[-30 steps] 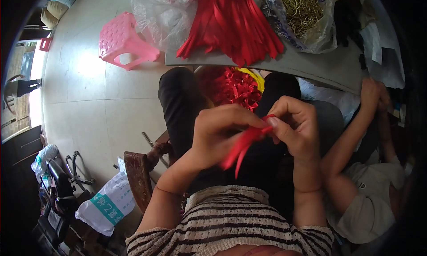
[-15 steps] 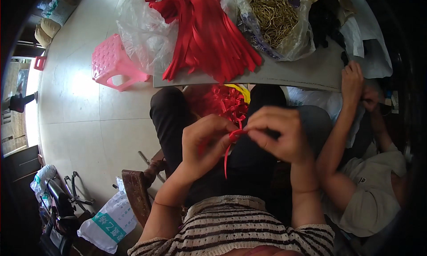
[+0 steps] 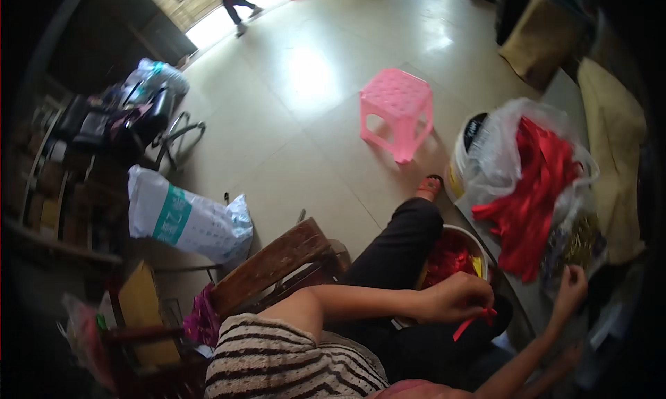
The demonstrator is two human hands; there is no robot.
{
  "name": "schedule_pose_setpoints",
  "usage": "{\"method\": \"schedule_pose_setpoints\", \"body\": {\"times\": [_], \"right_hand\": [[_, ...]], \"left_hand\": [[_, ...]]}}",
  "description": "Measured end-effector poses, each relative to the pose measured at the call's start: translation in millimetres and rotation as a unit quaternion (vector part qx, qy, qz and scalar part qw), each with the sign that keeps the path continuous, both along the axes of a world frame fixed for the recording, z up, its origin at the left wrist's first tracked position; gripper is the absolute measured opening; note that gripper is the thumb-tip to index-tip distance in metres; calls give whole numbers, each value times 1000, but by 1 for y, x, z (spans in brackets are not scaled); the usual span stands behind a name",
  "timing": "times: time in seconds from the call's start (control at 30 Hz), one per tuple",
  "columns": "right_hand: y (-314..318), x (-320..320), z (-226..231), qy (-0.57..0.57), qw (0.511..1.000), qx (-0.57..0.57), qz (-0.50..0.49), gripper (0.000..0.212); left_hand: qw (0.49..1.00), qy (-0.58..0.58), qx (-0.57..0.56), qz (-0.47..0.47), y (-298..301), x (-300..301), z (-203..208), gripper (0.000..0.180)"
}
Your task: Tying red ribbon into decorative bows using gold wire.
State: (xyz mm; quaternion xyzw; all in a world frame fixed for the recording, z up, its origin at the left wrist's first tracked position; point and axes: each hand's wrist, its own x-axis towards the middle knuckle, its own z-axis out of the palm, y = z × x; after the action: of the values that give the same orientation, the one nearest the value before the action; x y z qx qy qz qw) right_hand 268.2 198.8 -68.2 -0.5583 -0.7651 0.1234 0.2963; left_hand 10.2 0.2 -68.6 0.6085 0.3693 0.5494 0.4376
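Red, narrow ribbon (image 3: 463, 329) slants down to a loose end.

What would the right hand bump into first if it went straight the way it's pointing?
Probably the tangled, shiny gold cords, just beyond the right hand in the picture, though depth is hard to judge here.

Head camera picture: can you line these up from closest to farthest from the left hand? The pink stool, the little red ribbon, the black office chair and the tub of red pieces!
1. Red ribbon, in the grip of the left hand.
2. Tub of red pieces, just beyond that hand.
3. Pink stool, farther out, up the picture.
4. Black office chair, far off to the left.
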Motion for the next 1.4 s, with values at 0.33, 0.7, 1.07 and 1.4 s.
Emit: {"method": "schedule_pose_setpoints", "body": {"times": [0.33, 0.7, 1.07, 1.4], "right_hand": [[46, 44, -15, 124, 989, 62, -45, 23], [-19, -16, 48, 249, 967, -25, 53, 7], [-119, -85, 92, 25, 974, 44, 219, 18], [-150, -73, 28, 675, 529, -474, 201, 9]], "left_hand": [[999, -25, 24, 10, -6, -2, -6, 14], [999, 35, -14, 3, 7, -12, 11, 17], [992, 86, 92, 12, 46, 6, 27, 17], [883, -357, -244, -181, 29, 2, -4, 15]]}}
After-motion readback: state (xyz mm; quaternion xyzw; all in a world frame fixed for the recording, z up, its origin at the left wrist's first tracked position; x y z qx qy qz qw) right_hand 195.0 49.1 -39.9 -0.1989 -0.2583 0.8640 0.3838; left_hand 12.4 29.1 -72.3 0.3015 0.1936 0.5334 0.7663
